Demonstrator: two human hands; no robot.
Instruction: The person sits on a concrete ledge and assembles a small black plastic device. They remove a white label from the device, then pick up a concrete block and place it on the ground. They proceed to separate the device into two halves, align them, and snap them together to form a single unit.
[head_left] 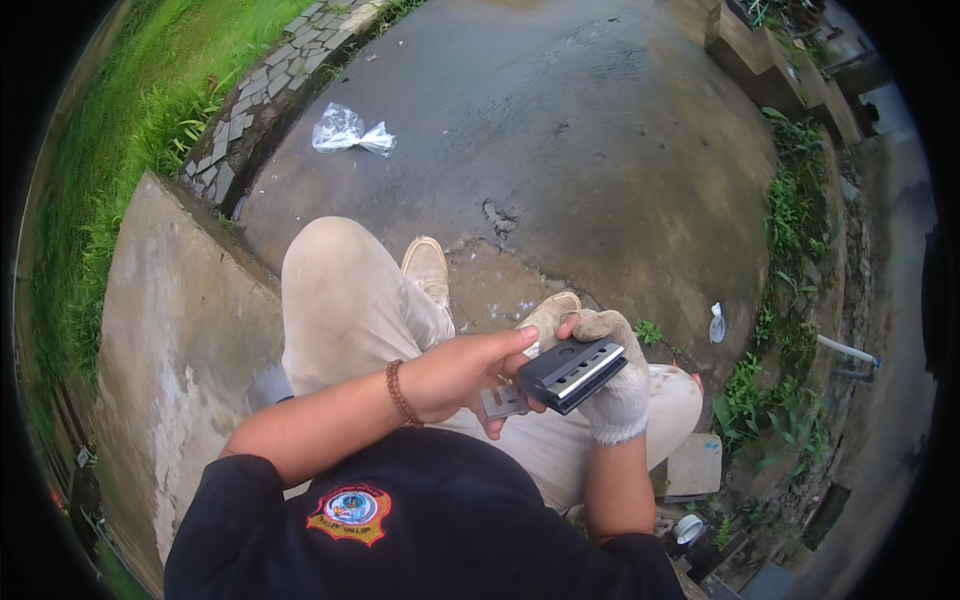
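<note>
Both my hands meet above my lap, slightly right of the middle. My right hand (617,398), in a whitish knit glove, is closed round a black rectangular block (565,366). A silver strip with several dark slots runs along the block's near side, and its flat top has a round mark. My bare left hand (455,372) wears a beaded bracelet; its thumb reaches toward the block's left corner. Below that thumb, the left fingers grip a small grey metal plate (504,402) with cut-out slots. The plate lies close against the block; whether they are joined I cannot tell.
A clear plastic bag (345,130) lies on the damp concrete floor (560,150) ahead. A smaller crumpled plastic piece (717,323) lies to the right. A low concrete wall (175,340) stands at my left. At lower right are a white cup-like thing (688,529) and weeds (745,405).
</note>
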